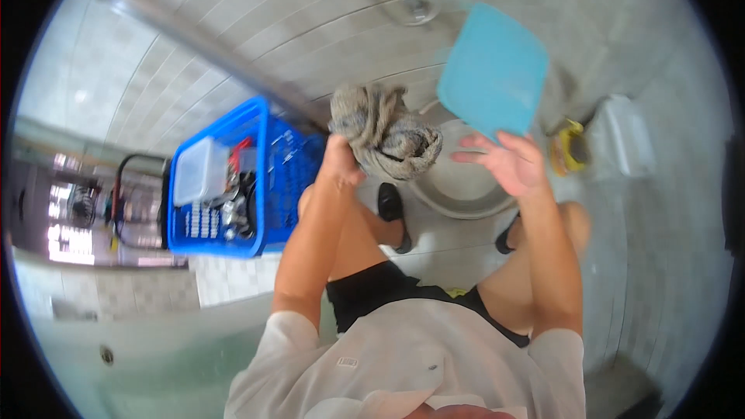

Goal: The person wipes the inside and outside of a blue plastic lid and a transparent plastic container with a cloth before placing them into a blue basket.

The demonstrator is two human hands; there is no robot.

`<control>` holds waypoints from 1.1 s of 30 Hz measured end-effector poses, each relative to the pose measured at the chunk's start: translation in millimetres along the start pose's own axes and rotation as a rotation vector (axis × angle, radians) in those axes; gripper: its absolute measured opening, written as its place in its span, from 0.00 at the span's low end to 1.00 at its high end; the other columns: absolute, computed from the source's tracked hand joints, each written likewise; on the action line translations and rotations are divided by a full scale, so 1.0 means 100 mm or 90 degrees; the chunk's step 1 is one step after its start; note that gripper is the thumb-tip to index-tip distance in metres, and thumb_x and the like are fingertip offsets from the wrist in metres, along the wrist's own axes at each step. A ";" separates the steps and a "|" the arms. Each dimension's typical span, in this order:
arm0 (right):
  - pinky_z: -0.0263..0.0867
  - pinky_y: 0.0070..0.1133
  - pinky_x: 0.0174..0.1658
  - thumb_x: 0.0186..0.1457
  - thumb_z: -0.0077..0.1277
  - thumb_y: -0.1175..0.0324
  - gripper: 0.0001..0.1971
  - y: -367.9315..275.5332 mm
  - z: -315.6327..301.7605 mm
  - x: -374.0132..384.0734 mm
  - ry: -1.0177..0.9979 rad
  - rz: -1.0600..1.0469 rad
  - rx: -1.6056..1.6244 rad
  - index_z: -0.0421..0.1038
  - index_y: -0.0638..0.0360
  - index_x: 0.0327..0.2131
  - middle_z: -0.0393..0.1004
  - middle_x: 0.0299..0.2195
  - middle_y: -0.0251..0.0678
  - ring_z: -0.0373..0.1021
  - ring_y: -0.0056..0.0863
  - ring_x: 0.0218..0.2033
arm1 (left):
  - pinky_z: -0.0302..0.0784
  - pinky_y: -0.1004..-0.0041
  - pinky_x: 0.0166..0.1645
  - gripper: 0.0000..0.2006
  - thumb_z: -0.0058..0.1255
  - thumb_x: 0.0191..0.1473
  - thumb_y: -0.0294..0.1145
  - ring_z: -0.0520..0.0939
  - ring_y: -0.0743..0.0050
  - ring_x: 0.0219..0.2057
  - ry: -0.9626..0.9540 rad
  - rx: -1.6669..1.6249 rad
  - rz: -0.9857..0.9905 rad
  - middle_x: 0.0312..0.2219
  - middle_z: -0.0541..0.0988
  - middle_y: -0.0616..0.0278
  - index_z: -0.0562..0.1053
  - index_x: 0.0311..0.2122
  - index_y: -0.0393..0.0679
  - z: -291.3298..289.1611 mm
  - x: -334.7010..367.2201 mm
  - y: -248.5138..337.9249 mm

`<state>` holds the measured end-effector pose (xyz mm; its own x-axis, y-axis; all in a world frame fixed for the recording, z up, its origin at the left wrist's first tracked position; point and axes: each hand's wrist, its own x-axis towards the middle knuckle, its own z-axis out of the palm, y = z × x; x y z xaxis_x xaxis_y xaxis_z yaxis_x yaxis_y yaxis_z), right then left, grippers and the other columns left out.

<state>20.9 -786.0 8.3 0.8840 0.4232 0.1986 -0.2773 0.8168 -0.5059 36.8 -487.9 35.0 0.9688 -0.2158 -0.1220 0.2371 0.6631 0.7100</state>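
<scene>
White shirt [434, 341] and black shorts [372, 287] of the seated or squatting person lie nearest the camera. Left to right, the layout is as follows.

Blue basket [261, 174]: located left of the left-hand grip, well apart from it. It contains a translucent container [199, 171], a red item [236, 157] and dark and metallic items [237, 213].

Left hand [340, 163]: closed on the lower left end of the bundled grey-beige cloth [380, 128]. The cloth rises beyond and to the right of this grip. Its long axis runs from upper left to lower right; the right end, with a dark fold, points toward the space between the hands.

Black shoe [391, 203]: on the floor, right of and below the left-hand grip.

Round basin [458, 209]: on the floor, between the two hands.

Turquoise panel [493, 70]: directly beyond the right hand [516, 163], tilted, nearly square with rounded corners. Its longest diagonal points from the hand toward the far wall. The fingers are spread at its near edge; whether they clamp it cannot be told.

Yellow container [570, 147]: just right of the right hand. White container [630, 136]: farther right.
</scene>
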 end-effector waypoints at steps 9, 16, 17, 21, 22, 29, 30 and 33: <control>0.57 0.54 0.58 0.62 0.43 0.67 0.16 0.07 -0.16 -0.01 0.011 0.049 -0.048 0.67 0.57 0.52 0.73 0.38 0.39 0.69 0.40 0.46 | 0.74 0.61 0.57 0.22 0.56 0.55 0.36 0.78 0.64 0.50 -0.064 0.313 0.193 0.50 0.77 0.55 0.72 0.54 0.39 -0.94 -0.95 2.72; 0.57 0.53 0.58 0.64 0.42 0.66 0.14 0.14 -0.17 -0.01 0.038 0.046 -0.068 0.66 0.56 0.52 0.71 0.35 0.38 0.69 0.38 0.45 | 0.74 0.68 0.49 0.24 0.61 0.41 0.29 0.79 0.70 0.43 0.368 0.902 0.031 0.41 0.81 0.61 0.77 0.49 0.41 -2.08 -1.71 3.38; 0.57 0.53 0.58 0.64 0.42 0.66 0.14 0.13 -0.20 -0.02 0.051 0.047 -0.079 0.66 0.57 0.51 0.71 0.35 0.38 0.69 0.38 0.45 | 0.75 0.67 0.48 0.25 0.62 0.39 0.31 0.80 0.68 0.42 0.398 0.974 0.004 0.40 0.82 0.58 0.77 0.47 0.40 -2.25 -1.69 3.22; 0.58 0.52 0.57 0.64 0.42 0.67 0.13 0.14 -0.22 0.01 0.078 0.050 -0.101 0.67 0.58 0.50 0.71 0.35 0.38 0.69 0.37 0.44 | 0.75 0.61 0.46 0.24 0.64 0.37 0.36 0.82 0.49 0.41 0.480 1.229 0.019 0.36 0.81 0.43 0.76 0.42 0.37 -3.00 -1.76 2.72; 0.58 0.52 0.57 0.64 0.42 0.67 0.13 0.12 -0.25 -0.01 0.087 0.048 -0.107 0.67 0.58 0.50 0.71 0.35 0.38 0.69 0.37 0.44 | 0.75 0.60 0.46 0.23 0.64 0.37 0.37 0.81 0.43 0.41 0.507 1.273 0.057 0.36 0.80 0.40 0.75 0.41 0.37 -3.10 -1.68 2.51; 0.60 0.46 0.58 0.65 0.40 0.66 0.13 0.10 -0.40 0.03 0.074 0.062 -0.113 0.67 0.59 0.49 0.71 0.38 0.39 0.67 0.36 0.47 | 0.73 0.58 0.53 0.20 0.56 0.45 0.28 0.76 0.40 0.48 0.592 1.289 0.025 0.45 0.75 0.42 0.72 0.46 0.40 -3.71 -1.84 1.97; 0.60 0.46 0.58 0.65 0.40 0.66 0.12 0.10 -0.40 0.02 0.085 0.064 -0.122 0.66 0.59 0.49 0.70 0.38 0.39 0.67 0.36 0.47 | 0.72 0.58 0.54 0.20 0.55 0.45 0.28 0.76 0.40 0.49 0.578 1.302 -0.048 0.46 0.75 0.42 0.73 0.47 0.40 -3.76 -1.86 1.93; 0.60 0.44 0.58 0.65 0.41 0.66 0.12 0.08 -0.46 -0.02 0.110 0.060 -0.128 0.66 0.60 0.49 0.70 0.37 0.39 0.66 0.36 0.47 | 0.73 0.58 0.55 0.21 0.57 0.43 0.30 0.77 0.41 0.50 0.509 1.302 -0.268 0.46 0.77 0.42 0.73 0.47 0.40 -3.77 -1.75 1.92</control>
<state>34.1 -798.5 -34.2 0.9137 0.4064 0.0051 -0.2964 0.6751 -0.6756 -59.9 -52.4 -69.1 0.8439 0.4947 -0.2075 0.5141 -0.8563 0.0495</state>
